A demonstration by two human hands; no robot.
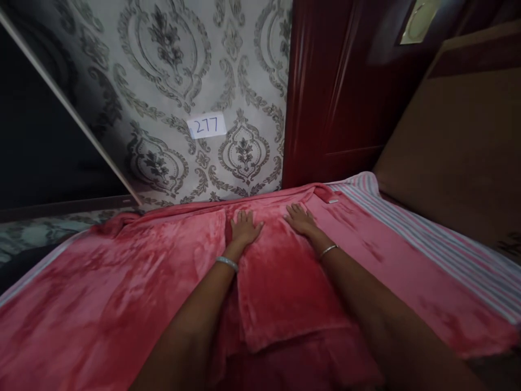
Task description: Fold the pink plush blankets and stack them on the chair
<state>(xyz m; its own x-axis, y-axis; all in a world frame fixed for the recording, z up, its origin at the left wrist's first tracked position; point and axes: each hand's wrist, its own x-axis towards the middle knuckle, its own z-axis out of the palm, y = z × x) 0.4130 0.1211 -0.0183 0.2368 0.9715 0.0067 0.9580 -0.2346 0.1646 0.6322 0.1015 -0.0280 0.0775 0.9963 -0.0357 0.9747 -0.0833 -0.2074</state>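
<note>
A plush red-pink blanket (134, 282) spreads over the surface before me, its middle part folded over into a narrower raised panel (288, 288). My left hand (245, 228) lies flat near the far left edge of that panel, fingers spread. Near its far right edge my right hand (300, 219) also rests palm down with the fingers apart. Neither hand grips the fabric. A bracelet (227, 264) circles my left wrist and a thin bangle (329, 251) my right. The blanket's far edge is rolled or bunched along the wall.
Under the blanket on the right shows a striped sheet (423, 239). Patterned wallpaper (171, 70) with a paper label reading 277 (207, 125) rises behind. A dark red door (325, 98) and a large brown board or box (459, 146) stand right; a dark screen-like panel (52, 130) stands left.
</note>
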